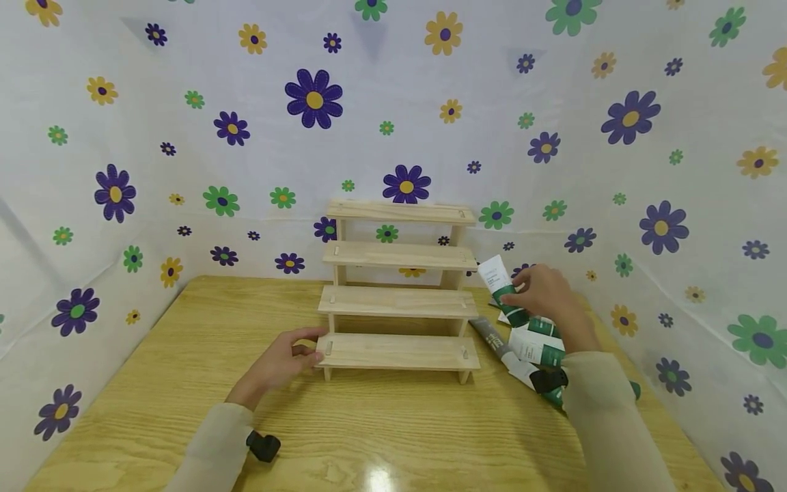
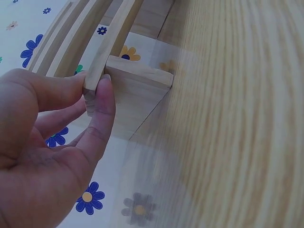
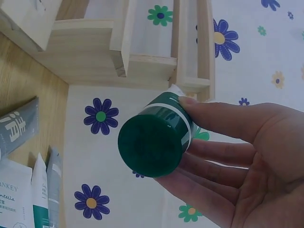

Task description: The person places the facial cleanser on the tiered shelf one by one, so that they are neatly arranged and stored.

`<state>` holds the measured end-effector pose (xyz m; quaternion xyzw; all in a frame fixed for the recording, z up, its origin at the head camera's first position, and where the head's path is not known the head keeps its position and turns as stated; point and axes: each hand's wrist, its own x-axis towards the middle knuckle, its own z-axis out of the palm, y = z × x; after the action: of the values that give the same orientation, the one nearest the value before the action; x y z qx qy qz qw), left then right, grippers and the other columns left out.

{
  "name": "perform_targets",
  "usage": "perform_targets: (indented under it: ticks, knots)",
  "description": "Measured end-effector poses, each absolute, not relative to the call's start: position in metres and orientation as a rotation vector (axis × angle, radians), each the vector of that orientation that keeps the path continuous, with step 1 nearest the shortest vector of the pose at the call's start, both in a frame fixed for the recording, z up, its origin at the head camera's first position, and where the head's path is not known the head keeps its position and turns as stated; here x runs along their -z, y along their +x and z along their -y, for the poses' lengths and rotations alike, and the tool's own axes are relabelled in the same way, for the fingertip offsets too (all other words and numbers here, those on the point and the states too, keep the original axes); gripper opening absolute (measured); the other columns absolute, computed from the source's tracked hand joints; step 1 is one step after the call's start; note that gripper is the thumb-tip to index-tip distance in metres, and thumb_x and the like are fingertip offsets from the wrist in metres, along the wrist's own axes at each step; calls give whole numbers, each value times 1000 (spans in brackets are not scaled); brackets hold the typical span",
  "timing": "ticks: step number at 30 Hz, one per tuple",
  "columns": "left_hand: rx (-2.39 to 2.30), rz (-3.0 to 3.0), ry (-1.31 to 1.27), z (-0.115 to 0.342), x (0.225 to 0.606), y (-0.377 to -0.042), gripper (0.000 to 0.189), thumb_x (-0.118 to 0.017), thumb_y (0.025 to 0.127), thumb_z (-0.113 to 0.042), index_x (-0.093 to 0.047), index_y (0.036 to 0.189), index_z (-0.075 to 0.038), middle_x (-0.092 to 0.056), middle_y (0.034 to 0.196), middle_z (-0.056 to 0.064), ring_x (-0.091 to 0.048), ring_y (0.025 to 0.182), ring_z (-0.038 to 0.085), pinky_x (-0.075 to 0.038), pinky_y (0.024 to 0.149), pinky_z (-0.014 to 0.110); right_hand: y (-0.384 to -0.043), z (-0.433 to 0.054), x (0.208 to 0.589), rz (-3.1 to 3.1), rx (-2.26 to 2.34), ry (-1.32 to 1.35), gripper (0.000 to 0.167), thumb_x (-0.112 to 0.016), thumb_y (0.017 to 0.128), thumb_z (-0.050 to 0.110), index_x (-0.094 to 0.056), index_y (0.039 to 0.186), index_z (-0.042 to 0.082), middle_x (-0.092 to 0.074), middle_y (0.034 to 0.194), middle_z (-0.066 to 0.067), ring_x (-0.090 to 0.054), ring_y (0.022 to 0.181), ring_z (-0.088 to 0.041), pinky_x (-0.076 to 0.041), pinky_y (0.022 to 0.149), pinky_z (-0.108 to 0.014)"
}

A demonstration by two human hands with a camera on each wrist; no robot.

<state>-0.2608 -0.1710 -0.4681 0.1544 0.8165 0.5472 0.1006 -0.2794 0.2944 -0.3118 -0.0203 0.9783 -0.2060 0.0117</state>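
Observation:
A pale wooden stand (image 1: pixel 396 299) with stepped shelves stands at the middle back of the table. My left hand (image 1: pixel 281 357) pinches the left end of its lowest shelf (image 2: pixel 111 52) between thumb and fingers. To the right of the stand, my right hand (image 1: pixel 547 295) holds a white and green squeeze tube (image 1: pixel 501 287) above a pile of tubes. The green cap (image 3: pixel 151 145) of that tube faces the camera in the right wrist view, with the thumb on one side and the fingers on the other. No tubes stand on the shelves.
Under and beside the right hand lie several tubes, among them a grey tube (image 1: pixel 490 336) and a white and green tube (image 1: pixel 536 347). The wooden table (image 1: pixel 381 424) meets a flower-printed cloth (image 1: pixel 369 157) at the back and sides.

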Motion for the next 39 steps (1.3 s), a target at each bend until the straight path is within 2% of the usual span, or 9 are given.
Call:
perform_targets:
  ticks: [5, 9, 14, 18, 22, 27, 33, 39]
  knots:
    - [-1625, -2402, 450, 171, 468, -261, 50, -63, 101, -3, -51, 149, -2, -50, 150, 25, -66, 103, 21, -60, 81, 28, -276, -298, 305, -3048, 650, -66, 58, -76, 93, 30, -61, 128, -13, -67, 119, -35, -74, 68, -20, -62, 82, -46]
    - [-1622, -2412, 441, 170, 467, -261, 50, -63, 100, -2, -51, 149, -2, -50, 150, 25, -66, 103, 21, -60, 81, 28, -275, -301, 298, -3076, 668, -88, 59, -76, 93, 31, -61, 128, -14, -68, 120, -35, -75, 77, -26, -61, 85, -49]
    - [-1623, -2410, 438, 170, 466, -261, 50, -63, 100, -3, -51, 149, -3, -50, 150, 24, -65, 103, 21, -60, 81, 29, -277, -300, 289, -3092, 737, -90, 57, -77, 93, 28, -61, 129, -13, -66, 121, -36, -75, 87, -35, -63, 79, -43]
    - [-1624, -2402, 457, 171, 466, -261, 50, -63, 101, -3, -51, 149, -1, -50, 149, 25, -66, 104, 22, -60, 81, 30, -280, -297, 284, -3098, 801, -90, 58, -76, 94, 27, -59, 131, -13, -65, 124, -38, -75, 89, -37, -64, 73, -39]
    - [-1618, -2401, 463, 171, 467, -262, 50, -63, 101, -4, -51, 149, -2, -51, 149, 25, -66, 105, 22, -60, 81, 30, -283, -291, 280, -3103, 851, -78, 59, -75, 95, 28, -57, 134, -13, -65, 125, -37, -75, 92, -39, -64, 75, -40]
    - [-1628, -2387, 489, 173, 468, -262, 51, -63, 101, -4, -50, 150, -2, -50, 149, 25, -67, 106, 23, -60, 83, 29, -292, -281, 272, -3132, 881, -39, 57, -73, 95, 29, -57, 135, -9, -66, 126, -35, -74, 93, -38, -63, 78, -41]
    - [-1634, -2378, 489, 173, 467, -261, 51, -64, 101, -5, -50, 150, -2, -50, 149, 25, -66, 106, 22, -60, 83, 29, -303, -264, 259, -3167, 931, -35, 60, -73, 95, 31, -56, 139, -6, -65, 130, -33, -71, 107, -44, -61, 88, -49]
    - [-1628, -2383, 492, 173, 467, -261, 51, -63, 101, -5, -50, 150, -2, -50, 149, 25, -66, 106, 23, -61, 84, 29, -312, -245, 252, -3154, 1089, -93, 57, -73, 97, 25, -54, 141, -6, -65, 131, -32, -71, 108, -45, -59, 94, -53]
